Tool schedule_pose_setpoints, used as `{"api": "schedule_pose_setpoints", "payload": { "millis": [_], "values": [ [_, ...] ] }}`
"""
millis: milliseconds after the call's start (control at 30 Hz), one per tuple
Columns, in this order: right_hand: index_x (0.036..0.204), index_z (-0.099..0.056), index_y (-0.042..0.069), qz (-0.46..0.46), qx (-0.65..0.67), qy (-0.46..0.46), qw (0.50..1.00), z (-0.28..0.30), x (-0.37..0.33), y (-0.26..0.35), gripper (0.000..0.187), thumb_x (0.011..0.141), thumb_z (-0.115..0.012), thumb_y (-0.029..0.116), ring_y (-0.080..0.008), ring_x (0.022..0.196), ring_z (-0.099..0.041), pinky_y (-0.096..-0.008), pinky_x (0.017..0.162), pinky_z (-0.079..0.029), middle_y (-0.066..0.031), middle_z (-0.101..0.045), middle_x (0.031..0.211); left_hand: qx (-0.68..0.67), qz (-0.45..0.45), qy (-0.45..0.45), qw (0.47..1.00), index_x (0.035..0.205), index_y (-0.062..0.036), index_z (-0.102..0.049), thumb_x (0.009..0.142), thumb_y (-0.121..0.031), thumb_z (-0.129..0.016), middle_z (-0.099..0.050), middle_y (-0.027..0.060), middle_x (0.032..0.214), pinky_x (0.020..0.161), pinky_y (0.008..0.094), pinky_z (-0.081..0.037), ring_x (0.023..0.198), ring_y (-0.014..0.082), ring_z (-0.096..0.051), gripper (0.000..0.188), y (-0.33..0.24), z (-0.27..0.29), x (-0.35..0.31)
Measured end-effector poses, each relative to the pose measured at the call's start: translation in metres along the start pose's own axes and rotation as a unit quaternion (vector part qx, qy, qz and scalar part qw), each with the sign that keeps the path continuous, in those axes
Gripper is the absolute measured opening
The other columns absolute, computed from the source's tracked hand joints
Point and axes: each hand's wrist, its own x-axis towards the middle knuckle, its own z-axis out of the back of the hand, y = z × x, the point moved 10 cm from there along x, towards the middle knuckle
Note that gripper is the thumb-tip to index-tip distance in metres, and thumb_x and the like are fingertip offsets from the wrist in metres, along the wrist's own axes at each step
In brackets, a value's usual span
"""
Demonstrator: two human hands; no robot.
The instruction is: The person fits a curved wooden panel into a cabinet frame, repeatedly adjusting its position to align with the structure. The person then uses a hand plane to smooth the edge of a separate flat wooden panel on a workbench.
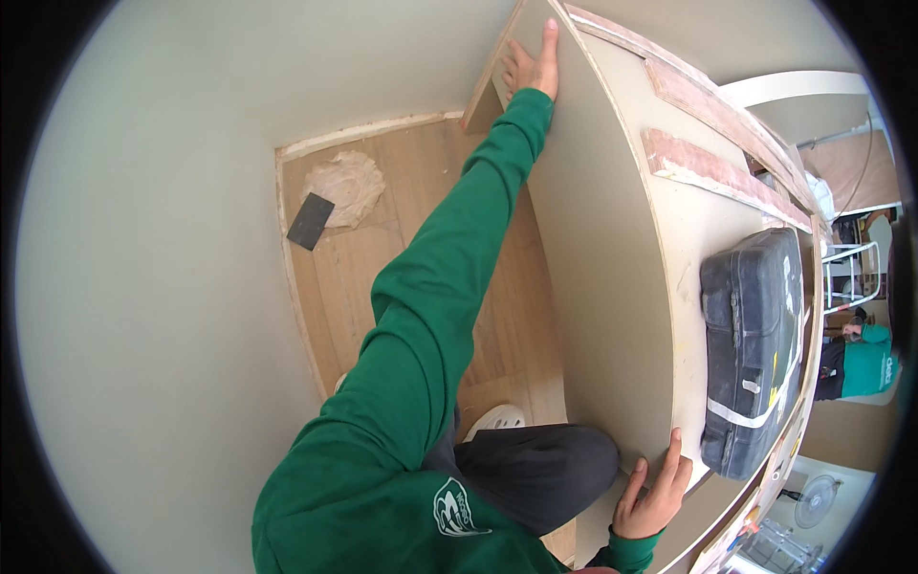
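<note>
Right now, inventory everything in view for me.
Smooth walls: at least two, pale grey, left and top
Plank floor: one, light brown, centre
Crumpled roundish bundle: one, beige, on floor, upper left
Flat rectangular piece: one, dark grey, overlapping bundle
Smooth-board unit: one, beige, right of floor
Rough wooden strips: at least three, pinkish-white, on unit
Hard plastic case: one, dark grey, on unit
Ladder-like metal frame: one, white, far right
Round fan: one, pale grey, lower-right background
Co-worker: one, green top, far right
Background clutter: uncounted, mixed colours, right, unclear
Shoe: one clear, off-white, lower centre
Sweatshirt: one, green, worn
Trousers: one pair, dark, worn
Left hand: one, bare, unit's far end
Right hand: one, bare, unit's near edge
</note>
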Motion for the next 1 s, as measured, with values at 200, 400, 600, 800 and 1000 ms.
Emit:
{"api": "schedule_pose_setpoints", "payload": {
  "millis": [200, 400, 600, 800, 1000],
  "values": [
    [0.143, -0.043, 0.000, -0.034, 0.061, 0.017, 0.997, 0.006, 0.010, -0.008, 0.066, 0.086, -0.068, 0.022, -0.0295, 0.072, -0.055, -0.0370, 0.062, -0.045, -0.0154, -0.054, 0.086, 0.013, -0.015, -0.002, 1.000, 0.156, -0.0109, -0.005, 0.071, -0.092, -0.036, -0.003, 0.0210, 0.161, 0.118, 0.0576, -0.003, 0.149, 0.0402, 0.000, 0.121, -0.002, 0.000, 0.007],
    [0.145, -0.039, -0.001, -0.027, 0.105, 0.032, 0.994, 0.011, 0.040, 0.003, 0.077, 0.082, -0.073, 0.031, -0.0219, 0.069, -0.057, -0.0322, 0.060, -0.046, -0.0127, -0.061, 0.091, 0.002, -0.034, -0.009, 0.999, 0.156, -0.0106, -0.006, 0.072, -0.090, -0.040, -0.003, 0.0211, 0.161, 0.117, 0.0579, -0.003, 0.149, 0.0392, 0.000, 0.120, -0.004, 0.004, 0.007],
    [0.146, -0.037, 0.001, 0.007, 0.136, 0.061, 0.989, 0.001, 0.081, 0.026, 0.081, 0.081, -0.073, 0.033, -0.0216, 0.071, -0.057, -0.0319, 0.061, -0.046, -0.0123, -0.060, 0.091, 0.020, -0.182, 0.017, 0.983, 0.156, -0.0090, -0.008, 0.087, -0.074, -0.039, -0.003, 0.0187, 0.162, 0.117, 0.0571, -0.002, 0.150, 0.0354, 0.001, 0.099, -0.032, 0.005, 0.007],
    [0.140, -0.039, -0.005, 0.057, 0.101, 0.111, 0.987, -0.023, 0.116, 0.051, 0.064, 0.088, -0.066, 0.022, -0.0326, 0.089, -0.066, -0.0346, 0.076, -0.050, -0.0219, -0.065, 0.097, 0.022, -0.216, 0.007, 0.976, 0.156, -0.0080, -0.009, 0.093, -0.065, -0.038, -0.009, 0.0143, 0.162, 0.119, 0.0514, -0.004, 0.150, 0.0320, -0.002, 0.089, -0.046, 0.003, 0.008],
    [0.136, -0.040, -0.010, 0.066, 0.152, 0.135, 0.977, -0.026, 0.122, 0.060, 0.055, 0.091, -0.062, 0.016, -0.0380, 0.109, -0.063, -0.0373, 0.094, -0.046, -0.0310, -0.062, 0.114, -0.016, -0.250, -0.013, 0.968, 0.154, 0.0001, -0.009, 0.093, -0.060, -0.042, -0.008, 0.0157, 0.162, 0.119, 0.0517, -0.003, 0.150, 0.0334, -0.003, 0.092, -0.060, 0.003, -0.001]
  ]
}}
